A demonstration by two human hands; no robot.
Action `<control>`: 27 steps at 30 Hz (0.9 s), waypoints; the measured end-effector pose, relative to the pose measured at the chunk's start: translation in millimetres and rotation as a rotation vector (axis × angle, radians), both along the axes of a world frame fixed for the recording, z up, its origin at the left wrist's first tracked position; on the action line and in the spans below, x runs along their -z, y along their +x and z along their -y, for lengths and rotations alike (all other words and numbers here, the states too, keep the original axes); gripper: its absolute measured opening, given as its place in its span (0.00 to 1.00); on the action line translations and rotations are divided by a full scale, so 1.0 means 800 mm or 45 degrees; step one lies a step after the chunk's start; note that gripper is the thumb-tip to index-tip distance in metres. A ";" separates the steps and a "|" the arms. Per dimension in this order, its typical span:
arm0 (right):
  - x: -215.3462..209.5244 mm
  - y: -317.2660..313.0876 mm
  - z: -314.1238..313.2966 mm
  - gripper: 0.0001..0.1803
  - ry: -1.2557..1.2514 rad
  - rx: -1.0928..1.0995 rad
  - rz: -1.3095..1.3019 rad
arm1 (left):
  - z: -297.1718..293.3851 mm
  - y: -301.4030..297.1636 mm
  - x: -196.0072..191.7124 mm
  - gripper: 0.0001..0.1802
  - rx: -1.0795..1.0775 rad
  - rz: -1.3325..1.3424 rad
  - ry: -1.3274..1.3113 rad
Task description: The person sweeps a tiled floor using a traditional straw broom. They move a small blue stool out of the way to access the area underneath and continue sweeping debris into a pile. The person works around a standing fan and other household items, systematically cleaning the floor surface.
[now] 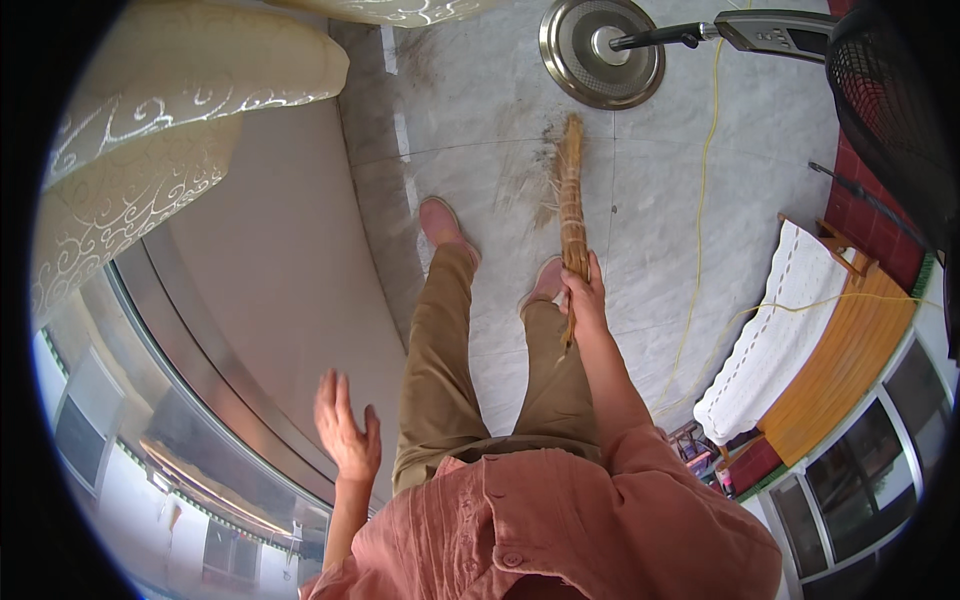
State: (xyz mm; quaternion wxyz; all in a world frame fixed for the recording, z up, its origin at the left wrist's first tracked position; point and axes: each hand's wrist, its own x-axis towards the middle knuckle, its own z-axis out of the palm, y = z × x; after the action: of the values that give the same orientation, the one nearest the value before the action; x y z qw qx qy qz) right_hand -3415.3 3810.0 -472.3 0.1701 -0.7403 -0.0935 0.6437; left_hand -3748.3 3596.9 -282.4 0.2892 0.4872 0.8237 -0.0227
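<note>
My right hand point(584, 292) is closed around the handle of a straw broom point(571, 190), whose bristle end rests on the grey tiled floor point(480, 110) ahead of my feet. Dust and dark smears lie around the broom's tip. My left hand point(345, 425) hangs open at my side, fingers spread, holding nothing, next to a glass-topped table point(200, 400). My legs in tan trousers and pink shoes stand between the two hands.
A standing fan's round metal base point(602, 50) and dark cage point(890, 90) are ahead right. A yellow cord point(700, 230) runs across the floor. A wooden bench with a white cloth point(780, 330) stands at right. Cream patterned cushions point(150, 130) sit at left.
</note>
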 end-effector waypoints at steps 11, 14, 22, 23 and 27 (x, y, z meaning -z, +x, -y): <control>0.157 -0.051 -0.039 0.10 -0.297 0.646 -0.083 | -0.057 0.075 0.168 0.59 -0.050 0.350 -0.789; 0.166 -0.213 -0.106 0.25 0.105 0.554 -0.058 | -0.066 0.075 0.165 0.58 -0.017 0.369 -0.797; 0.019 -0.234 -0.111 0.39 0.160 0.194 -0.328 | -0.065 0.071 0.166 0.57 -0.025 0.345 -0.780; 0.004 -0.208 -0.085 0.39 0.112 0.190 -0.259 | -0.065 0.070 0.165 0.57 -0.027 0.351 -0.784; -0.026 -0.094 0.038 0.31 -0.173 0.270 0.009 | -0.064 0.063 0.169 0.56 -0.020 0.345 -0.773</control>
State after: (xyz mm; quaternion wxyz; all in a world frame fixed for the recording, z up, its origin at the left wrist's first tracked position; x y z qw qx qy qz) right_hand -3490.7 3779.3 -451.7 0.1864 -0.7580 0.0285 0.6244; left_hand -3697.7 3648.2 -417.8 0.5284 0.3709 0.7371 -0.1999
